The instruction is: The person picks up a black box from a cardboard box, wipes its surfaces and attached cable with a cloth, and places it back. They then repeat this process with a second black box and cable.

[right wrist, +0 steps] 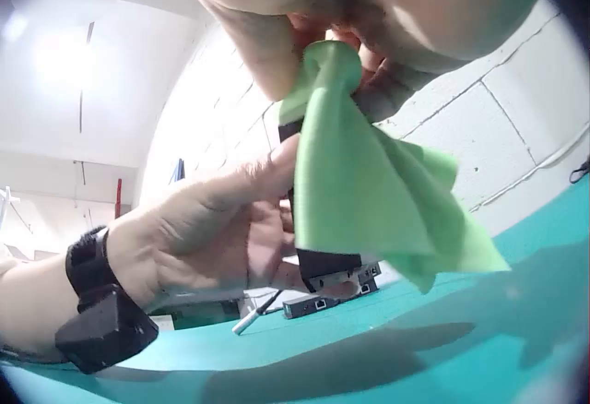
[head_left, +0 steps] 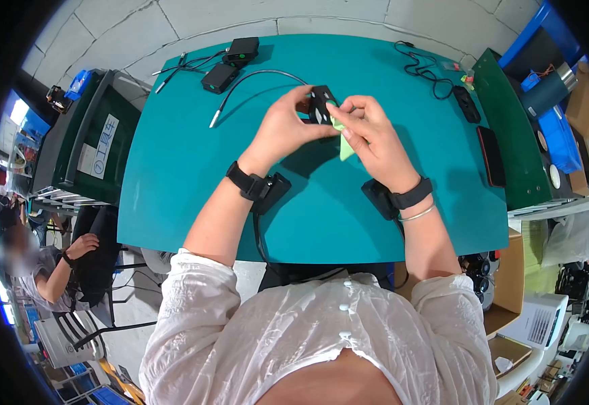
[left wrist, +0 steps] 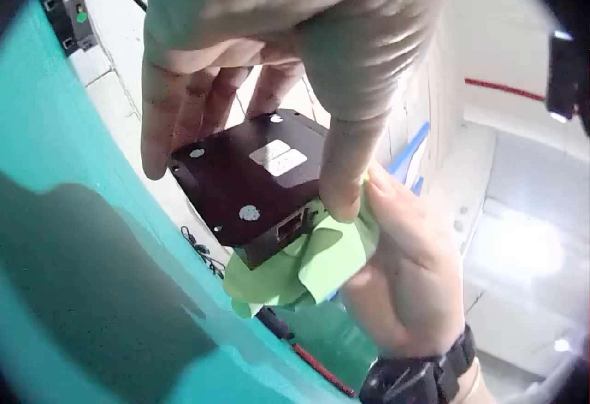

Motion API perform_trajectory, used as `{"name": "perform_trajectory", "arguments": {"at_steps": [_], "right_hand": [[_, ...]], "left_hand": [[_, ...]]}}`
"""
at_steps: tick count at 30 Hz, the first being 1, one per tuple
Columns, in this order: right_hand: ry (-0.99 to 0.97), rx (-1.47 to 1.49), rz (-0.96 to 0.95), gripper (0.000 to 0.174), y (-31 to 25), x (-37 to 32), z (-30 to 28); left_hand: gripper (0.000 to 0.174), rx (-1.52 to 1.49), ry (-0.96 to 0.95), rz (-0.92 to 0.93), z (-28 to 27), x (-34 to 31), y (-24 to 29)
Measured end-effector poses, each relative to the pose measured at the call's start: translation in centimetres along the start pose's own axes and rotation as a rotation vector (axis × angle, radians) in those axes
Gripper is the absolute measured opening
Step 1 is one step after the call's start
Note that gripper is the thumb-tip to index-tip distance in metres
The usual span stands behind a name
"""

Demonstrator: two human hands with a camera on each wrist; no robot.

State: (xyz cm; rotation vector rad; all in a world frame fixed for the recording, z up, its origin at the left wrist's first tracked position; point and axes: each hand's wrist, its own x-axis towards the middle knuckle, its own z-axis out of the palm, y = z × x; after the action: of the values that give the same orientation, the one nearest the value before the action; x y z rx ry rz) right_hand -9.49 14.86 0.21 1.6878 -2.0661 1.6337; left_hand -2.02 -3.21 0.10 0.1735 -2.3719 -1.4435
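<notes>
Over the table, my left hand (head_left: 284, 125) grips a small flat black box (head_left: 319, 101) by its edges, fingers on one side and thumb on the other. Its face in the left wrist view carries a white label (left wrist: 278, 158) and pale round spots near the corners, and one side has a rectangular port (left wrist: 293, 226). A light green cloth (right wrist: 369, 192) is pinched by my right hand (head_left: 379, 145) against the box, its loose end hanging down. The cloth covers part of the box in the right wrist view.
Two black boxes (head_left: 220, 77) with cables lie at the back left of the teal table (head_left: 193, 189). A dark cable (head_left: 217, 111) with a metal tip arcs behind my left hand. At right are a black cord (head_left: 436, 77) and a flat dark device (head_left: 490, 156). Another person sits at left.
</notes>
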Motion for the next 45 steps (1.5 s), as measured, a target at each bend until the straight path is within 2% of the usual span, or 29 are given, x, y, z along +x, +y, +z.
{"name": "perform_trajectory", "arguments": {"at_steps": [1, 2, 3, 4, 6, 7, 9, 10, 11, 13, 15, 16, 18, 21, 22, 23, 26, 29, 33, 34, 35, 36, 37, 39, 41, 43, 45], "right_hand": [[-0.028, 0.071, -0.033, 0.034, -0.1, 0.0, -0.1], [-0.007, -0.006, -0.07, 0.036, 0.2, 0.0, -0.8], [-0.006, -0.006, -0.07, 0.036, 0.5, 0.1, -1.1], [0.153, -0.009, 0.018, 0.035, 0.8, 0.1, -1.3], [0.474, -0.017, 0.197, 0.035, 1.0, 0.1, -1.5], [0.478, -0.02, 0.198, 0.035, 1.0, 0.2, -1.3], [0.377, -0.104, -0.063, 0.033, 0.6, 0.5, -0.7], [0.177, -0.26, -0.107, 0.034, -0.1, 0.3, -0.5], [0.095, -0.173, -0.105, 0.036, -0.8, 0.5, 0.2], [0.078, -0.173, -0.116, 0.038, -0.6, 0.5, 0.6], [0.083, -0.245, -0.149, 0.039, -0.4, 0.6, 0.0], [0.087, -0.318, -0.18, 0.041, -0.4, 0.6, -0.2], [0.114, -0.362, -0.196, 0.041, -0.6, 0.6, -0.2], [0.114, -0.423, -0.272, 0.04, -0.7, 0.5, 0.2], [0.077, -0.44, -0.334, 0.039, -0.8, 0.5, 0.5], [0.077, -0.438, -0.334, 0.039, -0.9, 0.5, 0.7], [0.028, -0.48, -0.418, 0.026, -1.9, 0.2, 1.1], [-0.019, -0.525, -0.448, 0.022, -2.2, -0.1, 0.9], [-0.005, -0.463, -0.431, 0.02, -1.4, 0.4, 0.0], [-0.009, -0.39, -0.402, 0.021, -1.4, 0.5, -0.2], [-0.012, -0.318, -0.372, 0.021, -1.3, 0.5, -0.4], [-0.013, -0.319, -0.372, 0.021, -1.3, 0.4, -0.6], [0.038, -0.343, -0.299, 0.021, -1.3, 0.3, -0.7], [0.091, -0.367, -0.226, 0.021, -1.0, 0.1, -0.6], [0.473, -0.218, 0.162, 0.019, -0.4, 0.1, -0.4], [0.507, -0.236, 0.118, 0.019, -0.5, 0.2, -0.2], [0.289, -0.372, -0.238, 0.023, -1.0, 0.4, 0.8]], "left_hand": [[0.074, -0.077, 0.043, -0.053, -0.1, 0.1, -0.4], [0.074, -0.075, 0.042, -0.053, -0.3, 0.1, -0.7], [0.069, -0.421, 0.004, -0.136, -0.6, 0.1, 0.1], [0.063, -0.768, -0.036, -0.218, -0.7, 0.0, 0.5], [0.059, -0.754, -0.093, -0.229, -0.3, -0.1, 0.2], [0.056, -0.741, -0.147, -0.238, 0.2, -0.2, 0.0], [0.054, -0.72, -0.183, -0.262, 1.2, -0.4, -0.2], [0.054, -0.743, -0.193, -0.278, 1.4, -0.6, -0.1], [0.054, -0.764, -0.203, -0.295, 1.5, -0.7, -0.1], [0.051, -0.78, -0.205, -0.326, 1.2, -0.6, -0.5], [0.065, -0.734, -0.27, -0.311, 1.2, -0.4, -1.3], [0.065, -0.734, -0.27, -0.311, 1.1, -0.3, -1.4], [0.066, -1.131, -0.323, -0.434, 0.9, -0.2, -1.2], [0.071, -1.151, -0.31, -0.461, 1.0, -0.3, -0.1], [0.062, -1.182, -0.241, -0.49, 1.3, -0.5, 0.4], [0.062, -1.181, -0.239, -0.49, 1.3, -0.5, 0.2], [0.039, -1.335, -0.186, -0.637, 0.8, -0.3, -0.4], [0.037, -1.393, -0.093, -0.687, 0.4, -0.3, -0.3], [0.038, -1.54, -0.139, -0.555, 0.6, -0.3, -0.6], [0.04, -1.596, -0.242, -0.524, 0.5, -0.3, -1.2], [0.04, -1.597, -0.242, -0.523, 0.7, -0.2, -1.5], [0.04, -1.625, -0.158, -0.528, 1.1, -0.2, -1.4], [0.04, -1.651, -0.073, -0.532, 1.4, -0.1, -1.3], [0.04, -1.716, -0.059, -0.502, 1.2, 0.0, -1.4], [0.04, -1.804, -0.049, -0.442, 0.7, 0.2, -1.1], [0.04, -1.775, -0.065, -0.393, 0.7, 0.1, -0.7], [0.042, -1.737, 0.039, -0.433, 1.2, 0.1, -1.2]]}}
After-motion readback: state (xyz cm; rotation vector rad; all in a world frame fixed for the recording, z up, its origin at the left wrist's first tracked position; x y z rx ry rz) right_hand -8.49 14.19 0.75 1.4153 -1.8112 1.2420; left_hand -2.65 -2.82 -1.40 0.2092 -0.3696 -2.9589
